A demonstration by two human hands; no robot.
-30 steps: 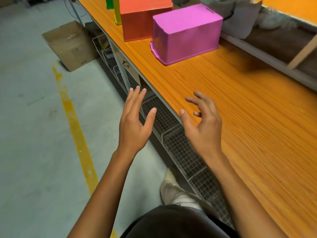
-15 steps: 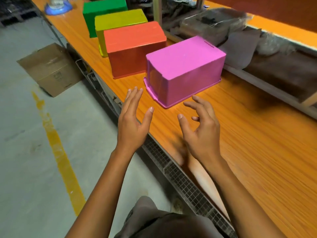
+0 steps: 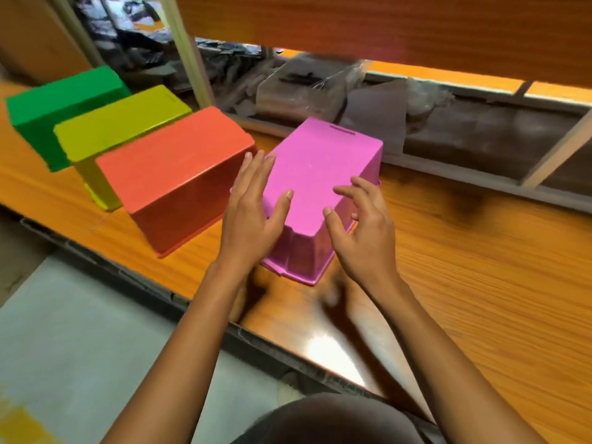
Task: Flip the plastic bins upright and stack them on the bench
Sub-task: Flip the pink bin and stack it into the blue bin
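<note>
Woodgrain counter [image 3: 480, 283] carried the upside-down pink bin [image 3: 320, 168], long axis toward 1 o'clock; left hand [image 3: 253, 216] and right hand [image 3: 362, 232] hovered spread, empty.

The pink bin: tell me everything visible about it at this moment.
The pink bin is smooth, glossy plastic, lying upside down on the orange bench, flat base up and flared rim against the wood. A slot shows at its far top edge. It stands beside the red bin. The left hand and right hand, both open, flank its near end; contact is unclear.
</note>
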